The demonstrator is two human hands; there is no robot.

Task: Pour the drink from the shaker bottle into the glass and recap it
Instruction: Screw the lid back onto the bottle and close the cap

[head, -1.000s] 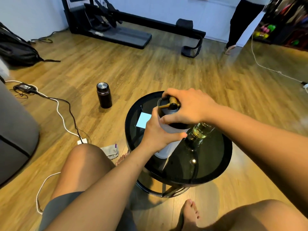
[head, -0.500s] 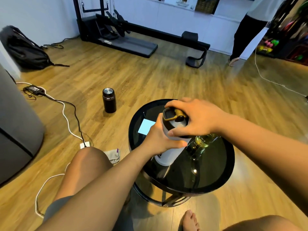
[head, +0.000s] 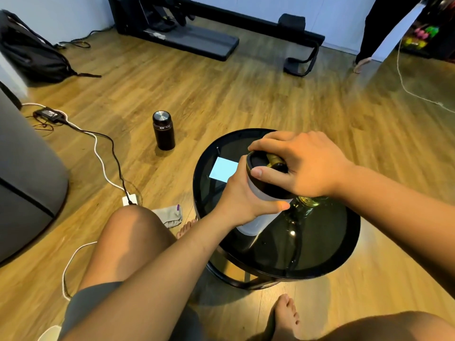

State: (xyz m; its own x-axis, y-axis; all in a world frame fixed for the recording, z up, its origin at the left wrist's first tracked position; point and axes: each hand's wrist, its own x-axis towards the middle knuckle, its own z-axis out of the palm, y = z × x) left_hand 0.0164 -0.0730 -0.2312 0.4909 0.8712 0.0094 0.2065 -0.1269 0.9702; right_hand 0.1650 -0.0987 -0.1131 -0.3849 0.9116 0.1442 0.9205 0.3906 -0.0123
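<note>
- Shaker bottle (head: 256, 221) stands just right of frame centre on the round black glass table (head: 332, 252), its white body upright, its dark lid (head: 261, 178) on top.
- Left hand (head: 242, 198) is wrapped around the bottle's body just below the lid, thumb across the front.
- Right hand (head: 300, 166) is clamped over the lid from above, fingers curled round its far rim, thumb on the near edge; a gold-coloured loop on the lid shows between them.
- Glass (head: 306, 205) with yellowish drink sits on the table just beside the bottle, partly hidden under the right wrist.
- Pale blue card (head: 222, 169) lies on the table's left part.
- Dark flask (head: 163, 130) stands on the wooden floor (head: 246, 94), left of the table.
</note>
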